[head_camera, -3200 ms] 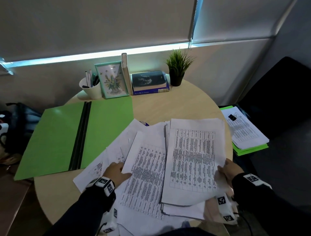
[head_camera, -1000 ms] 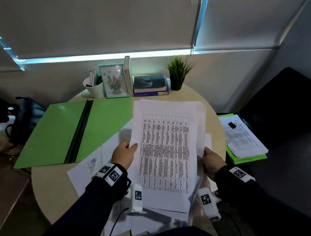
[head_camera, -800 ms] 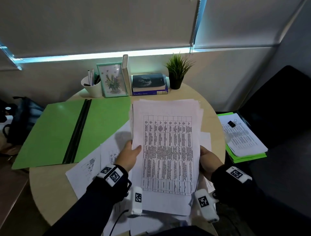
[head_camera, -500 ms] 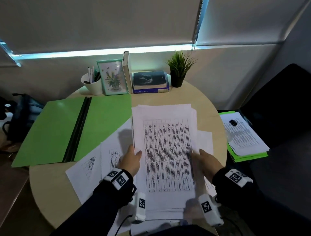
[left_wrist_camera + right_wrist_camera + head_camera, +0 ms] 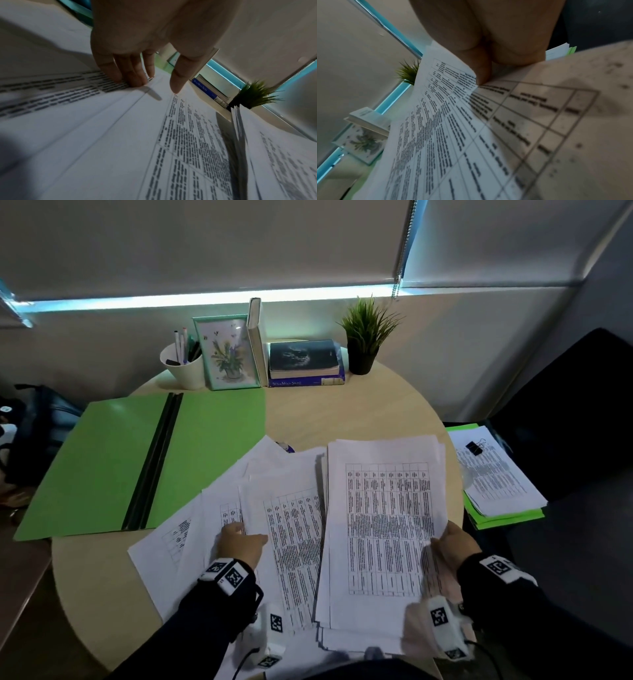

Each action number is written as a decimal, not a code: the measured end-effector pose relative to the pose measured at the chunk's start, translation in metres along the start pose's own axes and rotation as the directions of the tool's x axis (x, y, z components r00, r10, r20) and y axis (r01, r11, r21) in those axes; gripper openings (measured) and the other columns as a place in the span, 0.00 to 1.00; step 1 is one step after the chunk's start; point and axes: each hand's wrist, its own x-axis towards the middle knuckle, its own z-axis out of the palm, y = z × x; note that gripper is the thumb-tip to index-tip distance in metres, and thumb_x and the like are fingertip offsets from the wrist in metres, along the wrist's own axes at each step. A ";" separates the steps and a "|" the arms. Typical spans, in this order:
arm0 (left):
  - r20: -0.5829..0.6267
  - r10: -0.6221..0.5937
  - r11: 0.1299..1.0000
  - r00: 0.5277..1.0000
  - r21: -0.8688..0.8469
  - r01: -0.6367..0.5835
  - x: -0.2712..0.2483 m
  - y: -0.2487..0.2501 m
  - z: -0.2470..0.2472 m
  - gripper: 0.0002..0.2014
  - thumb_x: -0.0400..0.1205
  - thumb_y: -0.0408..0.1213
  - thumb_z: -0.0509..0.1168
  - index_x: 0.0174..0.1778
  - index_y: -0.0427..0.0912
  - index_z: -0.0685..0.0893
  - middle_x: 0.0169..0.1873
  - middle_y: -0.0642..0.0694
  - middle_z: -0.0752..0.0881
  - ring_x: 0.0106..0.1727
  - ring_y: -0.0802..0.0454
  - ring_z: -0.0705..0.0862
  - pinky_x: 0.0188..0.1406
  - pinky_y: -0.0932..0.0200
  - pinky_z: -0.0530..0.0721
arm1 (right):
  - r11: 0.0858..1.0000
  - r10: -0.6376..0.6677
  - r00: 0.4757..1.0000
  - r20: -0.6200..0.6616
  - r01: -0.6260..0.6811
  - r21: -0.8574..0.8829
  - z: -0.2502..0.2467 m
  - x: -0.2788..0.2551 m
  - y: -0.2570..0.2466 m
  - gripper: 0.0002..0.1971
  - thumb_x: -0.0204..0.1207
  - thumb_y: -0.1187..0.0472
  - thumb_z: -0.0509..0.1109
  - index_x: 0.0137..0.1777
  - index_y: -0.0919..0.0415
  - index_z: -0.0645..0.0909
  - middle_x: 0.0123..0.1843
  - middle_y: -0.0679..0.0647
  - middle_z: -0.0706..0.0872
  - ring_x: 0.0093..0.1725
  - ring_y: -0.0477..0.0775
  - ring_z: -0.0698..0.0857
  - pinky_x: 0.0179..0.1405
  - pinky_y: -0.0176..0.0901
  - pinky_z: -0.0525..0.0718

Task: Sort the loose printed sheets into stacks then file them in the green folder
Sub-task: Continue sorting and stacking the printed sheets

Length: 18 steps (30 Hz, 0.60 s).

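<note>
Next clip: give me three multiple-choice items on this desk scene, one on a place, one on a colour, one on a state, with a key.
1. Where does the open green folder lie on the round wooden table?
A. the left part
B. the right part
C. under the potted plant

2. What colour is the picture frame?
A. red
B. teal
C. black

3. What is the right hand doing?
A. lying idle
B. writing
C. gripping the squared stack of printed sheets

Key: 1 A, it spreads leftward; 2 B, teal edge; 3 C, its thumb pinches the stack's edge, while the left hand touches the loose sheets.
</note>
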 end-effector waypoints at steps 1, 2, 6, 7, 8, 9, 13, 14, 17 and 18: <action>0.021 -0.005 0.998 1.000 -0.062 0.007 0.003 -0.003 0.002 0.29 0.70 0.39 0.74 0.68 0.41 0.76 0.58 0.41 0.84 0.55 0.42 0.84 0.61 0.52 0.81 | 1.000 0.009 1.000 0.004 -0.009 -0.004 0.002 0.002 0.002 0.18 0.80 0.71 0.61 0.69 0.73 0.71 0.66 0.70 0.80 0.65 0.67 0.79 0.62 0.47 0.75; 0.050 -0.003 0.996 0.999 -0.093 0.007 0.004 -0.005 0.003 0.26 0.71 0.39 0.74 0.65 0.41 0.78 0.51 0.42 0.85 0.50 0.43 0.84 0.58 0.52 0.82 | 1.000 0.017 1.000 0.005 -0.017 -0.002 0.004 0.003 0.002 0.18 0.80 0.71 0.61 0.69 0.73 0.71 0.66 0.70 0.80 0.65 0.67 0.79 0.63 0.48 0.75; 0.137 0.092 0.995 0.986 -0.053 -0.085 0.001 -0.010 0.012 0.21 0.76 0.41 0.71 0.64 0.43 0.80 0.55 0.43 0.87 0.55 0.43 0.84 0.61 0.52 0.81 | 0.996 0.017 1.000 0.013 -0.016 -0.086 0.006 0.009 0.002 0.19 0.80 0.68 0.62 0.69 0.74 0.71 0.66 0.71 0.80 0.67 0.68 0.79 0.63 0.48 0.76; 0.130 0.127 0.992 0.983 -0.031 -0.124 0.000 -0.009 0.014 0.22 0.75 0.40 0.72 0.65 0.43 0.79 0.57 0.43 0.86 0.57 0.43 0.84 0.62 0.51 0.81 | 0.994 0.010 1.000 0.013 -0.009 -0.107 0.006 0.010 0.002 0.19 0.80 0.67 0.62 0.68 0.74 0.70 0.66 0.72 0.80 0.66 0.68 0.79 0.63 0.48 0.76; 0.105 0.167 0.986 0.980 -0.026 -0.165 -0.001 -0.009 0.015 0.23 0.74 0.37 0.72 0.66 0.43 0.78 0.59 0.43 0.86 0.59 0.42 0.84 0.63 0.50 0.81 | 0.992 0.007 1.000 0.015 -0.006 -0.123 0.006 0.011 0.002 0.19 0.80 0.66 0.63 0.68 0.74 0.70 0.66 0.72 0.80 0.66 0.68 0.79 0.62 0.48 0.76; 0.072 0.200 0.979 0.977 -0.046 -0.197 -0.001 -0.010 0.015 0.25 0.74 0.34 0.72 0.67 0.43 0.76 0.62 0.43 0.84 0.61 0.41 0.83 0.64 0.48 0.80 | 0.990 0.004 1.000 0.016 -0.002 -0.138 0.006 0.011 0.003 0.19 0.80 0.66 0.63 0.68 0.74 0.70 0.66 0.72 0.80 0.66 0.68 0.80 0.62 0.48 0.76; 0.006 0.303 0.936 0.953 -0.191 -0.297 -0.002 -0.010 0.010 0.30 0.78 0.24 0.66 0.74 0.54 0.70 0.71 0.45 0.77 0.70 0.43 0.78 0.71 0.45 0.75 | 0.983 -0.019 1.000 0.017 0.022 -0.182 0.006 0.013 0.004 0.18 0.80 0.66 0.63 0.67 0.74 0.71 0.66 0.72 0.80 0.66 0.67 0.80 0.62 0.47 0.77; 0.003 0.309 0.938 0.951 -0.164 -0.305 -0.002 -0.011 0.008 0.28 0.80 0.27 0.65 0.73 0.53 0.71 0.70 0.45 0.78 0.69 0.43 0.78 0.70 0.47 0.76 | 0.982 -0.023 1.000 0.017 0.026 -0.187 0.006 0.013 0.004 0.18 0.80 0.66 0.63 0.67 0.74 0.71 0.66 0.72 0.81 0.66 0.67 0.80 0.62 0.47 0.77; 0.028 0.309 0.951 0.951 -0.038 -0.308 -0.006 -0.009 0.003 0.17 0.82 0.37 0.65 0.68 0.44 0.78 0.62 0.43 0.84 0.62 0.43 0.82 0.63 0.54 0.77 | 0.982 -0.031 0.999 0.016 0.033 -0.188 0.006 0.012 0.004 0.17 0.80 0.66 0.62 0.67 0.73 0.72 0.65 0.71 0.81 0.65 0.66 0.80 0.61 0.46 0.77; 0.040 0.318 0.948 0.947 -0.036 -0.316 -0.007 -0.009 0.003 0.15 0.82 0.38 0.64 0.64 0.41 0.81 0.60 0.42 0.85 0.60 0.43 0.83 0.60 0.55 0.78 | 0.983 -0.033 0.999 0.015 0.035 -0.179 0.006 0.012 0.004 0.17 0.80 0.66 0.62 0.67 0.73 0.72 0.65 0.71 0.81 0.65 0.66 0.81 0.61 0.46 0.77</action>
